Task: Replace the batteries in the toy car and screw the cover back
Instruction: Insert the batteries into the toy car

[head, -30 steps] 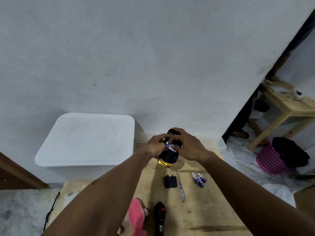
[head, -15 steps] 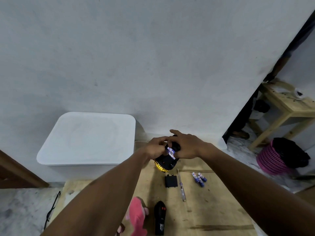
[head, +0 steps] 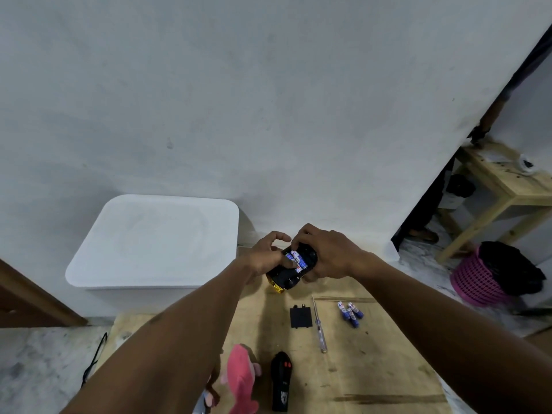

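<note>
Wooden tabletop (head: 373, 369) beneath, both hands raised over it. The right hand (head: 330, 255) cups the upturned toy car (head: 291, 268); the left hand (head: 267, 255), fingers loosely curled, presses a batteries (head: 295, 259) into the bay. Push each flat, ends matched. Below the right hand lie the cover (head: 300, 317) and screwdriver (head: 319, 325).

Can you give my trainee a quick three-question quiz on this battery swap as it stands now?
1. True or false: the battery cover is already screwed onto the toy car.
2. What lies directly right of the cover: A) screwdriver, B) pink plush toy, C) remote control?
3. Which hand presses a finger onto the batteries in the car?

Key: 1. False, it lies on the table. 2. A. 3. The left hand; the right hand steadies the car.
</note>
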`<state>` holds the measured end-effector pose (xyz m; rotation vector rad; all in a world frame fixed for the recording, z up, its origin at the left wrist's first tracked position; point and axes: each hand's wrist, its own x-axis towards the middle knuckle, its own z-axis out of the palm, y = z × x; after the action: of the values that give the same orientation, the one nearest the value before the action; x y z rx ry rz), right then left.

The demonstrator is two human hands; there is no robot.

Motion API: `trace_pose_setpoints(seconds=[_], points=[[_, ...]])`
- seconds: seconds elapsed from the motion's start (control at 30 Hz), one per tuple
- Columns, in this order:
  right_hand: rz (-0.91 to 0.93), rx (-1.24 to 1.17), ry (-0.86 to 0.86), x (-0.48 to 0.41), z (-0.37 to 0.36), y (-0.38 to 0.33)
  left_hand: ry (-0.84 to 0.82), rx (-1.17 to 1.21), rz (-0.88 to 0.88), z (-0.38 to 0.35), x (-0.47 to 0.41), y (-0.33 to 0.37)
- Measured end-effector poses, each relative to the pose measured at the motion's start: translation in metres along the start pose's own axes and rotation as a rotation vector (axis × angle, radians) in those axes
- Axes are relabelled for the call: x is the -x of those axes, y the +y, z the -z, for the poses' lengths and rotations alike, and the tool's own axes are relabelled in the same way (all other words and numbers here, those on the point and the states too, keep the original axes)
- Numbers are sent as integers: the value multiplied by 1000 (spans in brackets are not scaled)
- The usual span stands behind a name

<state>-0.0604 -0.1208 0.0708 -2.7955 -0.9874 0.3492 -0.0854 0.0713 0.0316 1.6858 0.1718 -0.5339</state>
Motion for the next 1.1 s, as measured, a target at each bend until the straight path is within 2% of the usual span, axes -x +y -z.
trace_pose_setpoints(seconds=[0.2,0.33,0.5,0.87,1.0,1.1], points=[[-78,15,73,6,-8,0,2,4,-13,-8,0,0],[-153,-48,141,11,-12,4,46,55,26,-8,3,1],[-213,-135,155,13,-18,4,72,73,-34,-7,1,0],[-230,-161,93,9,-21,7,57,98,-40,-11,1,-3],[-190,-234,79,9,-17,8,68,101,-41,-10,1,-5],[-176,-333,138,8,-15,8,74,98,-35,-9,0,-6]])
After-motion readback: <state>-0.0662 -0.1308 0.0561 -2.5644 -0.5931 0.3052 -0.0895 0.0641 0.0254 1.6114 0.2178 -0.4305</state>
